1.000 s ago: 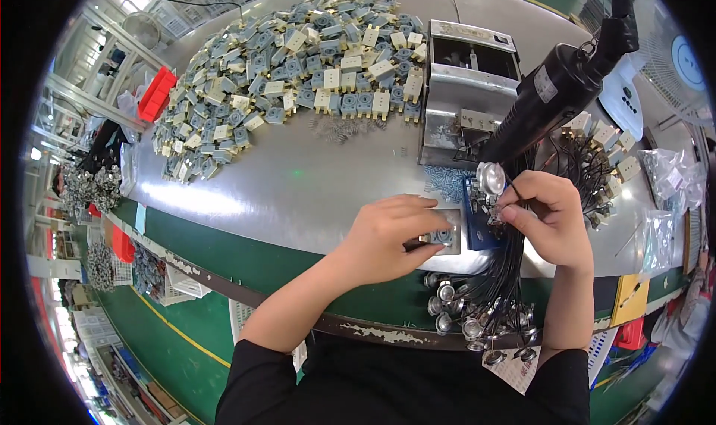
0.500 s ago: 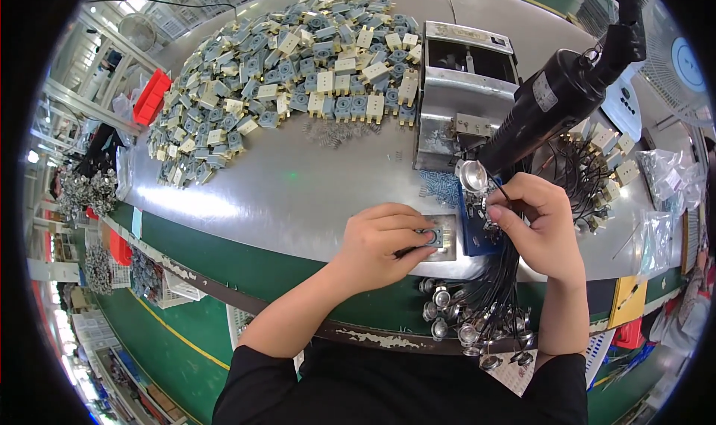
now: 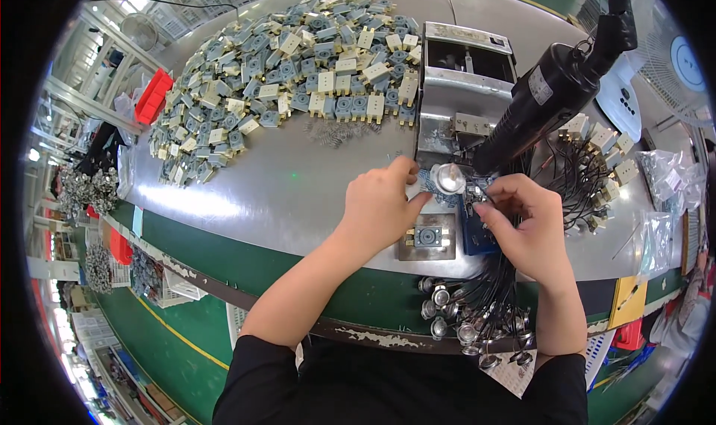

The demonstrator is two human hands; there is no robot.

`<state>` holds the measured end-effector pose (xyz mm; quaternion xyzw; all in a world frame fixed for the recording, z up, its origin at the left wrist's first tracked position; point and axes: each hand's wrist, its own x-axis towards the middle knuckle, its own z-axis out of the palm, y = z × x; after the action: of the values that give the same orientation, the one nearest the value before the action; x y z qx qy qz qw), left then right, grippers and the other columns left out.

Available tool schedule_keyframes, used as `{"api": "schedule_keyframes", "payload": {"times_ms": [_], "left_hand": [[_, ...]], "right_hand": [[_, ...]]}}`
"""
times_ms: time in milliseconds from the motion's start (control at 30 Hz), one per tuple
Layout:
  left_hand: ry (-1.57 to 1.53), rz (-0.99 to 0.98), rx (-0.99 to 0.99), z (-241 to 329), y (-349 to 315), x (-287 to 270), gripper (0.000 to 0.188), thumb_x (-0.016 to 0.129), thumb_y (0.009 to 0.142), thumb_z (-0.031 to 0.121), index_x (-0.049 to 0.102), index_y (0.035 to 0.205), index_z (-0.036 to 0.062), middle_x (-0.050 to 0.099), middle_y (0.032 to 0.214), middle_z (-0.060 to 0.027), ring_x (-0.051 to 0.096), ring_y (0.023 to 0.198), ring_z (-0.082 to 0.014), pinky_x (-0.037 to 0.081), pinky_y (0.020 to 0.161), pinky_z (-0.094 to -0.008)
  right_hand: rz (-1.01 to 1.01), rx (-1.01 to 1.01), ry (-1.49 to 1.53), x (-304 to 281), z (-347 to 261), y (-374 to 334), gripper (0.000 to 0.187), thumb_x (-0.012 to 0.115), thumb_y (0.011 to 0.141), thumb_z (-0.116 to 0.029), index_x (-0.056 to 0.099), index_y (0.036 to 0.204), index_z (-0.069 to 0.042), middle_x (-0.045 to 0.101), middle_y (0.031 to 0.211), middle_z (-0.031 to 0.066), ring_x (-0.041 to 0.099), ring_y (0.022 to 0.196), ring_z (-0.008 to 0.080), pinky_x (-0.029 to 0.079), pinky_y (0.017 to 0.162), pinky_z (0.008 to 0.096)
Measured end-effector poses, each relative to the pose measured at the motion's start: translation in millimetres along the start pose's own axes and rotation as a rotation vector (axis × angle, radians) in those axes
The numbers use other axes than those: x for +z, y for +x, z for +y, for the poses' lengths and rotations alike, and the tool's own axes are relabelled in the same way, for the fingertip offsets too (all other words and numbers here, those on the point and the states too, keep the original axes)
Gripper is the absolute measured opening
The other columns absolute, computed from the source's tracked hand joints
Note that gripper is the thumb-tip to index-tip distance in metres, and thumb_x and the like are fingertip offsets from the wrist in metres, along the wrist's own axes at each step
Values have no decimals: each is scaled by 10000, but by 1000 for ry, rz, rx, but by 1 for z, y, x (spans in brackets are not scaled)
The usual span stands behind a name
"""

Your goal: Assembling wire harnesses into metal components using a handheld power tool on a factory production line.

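Observation:
In my right hand (image 3: 531, 227), thumb and fingers pinch a black cable (image 3: 485, 198) close to a small metal fitting. A shiny round metal cup (image 3: 450, 179), seemingly joined to that cable, sits left of the fingertips, over a heap of small blue screws (image 3: 440, 195). My left hand (image 3: 382, 205) hovers left of the cup, thumb and forefinger apart, nothing visible between them; its other fingers are partly hidden. Just below it, a grey square switch block (image 3: 428, 236) with brass terminals lies on a metal fixture plate (image 3: 426, 255).
A large pile of grey and cream switch blocks (image 3: 298, 67) covers the back left. Loose springs (image 3: 335, 132) lie before it. A black electric screwdriver (image 3: 537, 100) hangs beside a metal machine (image 3: 466, 89). Cabled metal cups (image 3: 466, 332) hang over the front edge. A blue tray (image 3: 477, 235) stands beside the plate.
My left hand has left the switch block and moved up toward the cup and screws. The metal cup has shifted left and slightly down. My right hand still pinches the cable.

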<state>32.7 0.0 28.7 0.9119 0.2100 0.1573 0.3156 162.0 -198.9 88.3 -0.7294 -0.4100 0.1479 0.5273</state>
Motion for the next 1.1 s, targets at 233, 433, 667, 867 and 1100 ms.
{"api": "schedule_keyframes", "payload": {"times_ms": [233,433,667,867,1100], "left_hand": [[-144,89,259,-16,-2,-4,213,667,932,1,699,1142,3,709,1036,-201,695,797,-410,566,740,-452],[-448,49,81,-13,-29,-14,214,584,1035,-26,690,1220,-9,684,1011,-104,667,782,-191,529,728,-302],[-763,-283,-152,-15,-40,-10,175,733,961,-25,755,1132,5,760,1033,-84,626,728,-80,502,642,-242],[-666,-228,194,-20,-36,-8,208,872,798,-25,813,994,11,786,1113,-101,615,696,-71,491,616,-230],[-603,-247,170,-20,-37,-9,263,918,790,81,807,1014,-1,784,1048,-89,582,623,-99,506,607,-275]], "right_hand": [[-52,-92,-185,-3,-3,-1,228,814,855,8,715,1060,26,759,884,165,771,781,280,603,732,346],[-196,-269,-112,-2,6,3,122,777,828,58,730,936,27,753,819,122,747,720,210,580,699,312],[-402,-197,138,-3,10,4,53,761,779,60,731,812,31,740,779,128,739,705,226,582,678,317],[-487,-124,319,-15,19,8,99,734,833,-31,747,841,67,744,833,165,714,702,209,555,652,287],[-414,222,515,-13,14,5,148,747,969,-45,781,1037,82,753,931,94,602,753,67,442,628,240]]}}
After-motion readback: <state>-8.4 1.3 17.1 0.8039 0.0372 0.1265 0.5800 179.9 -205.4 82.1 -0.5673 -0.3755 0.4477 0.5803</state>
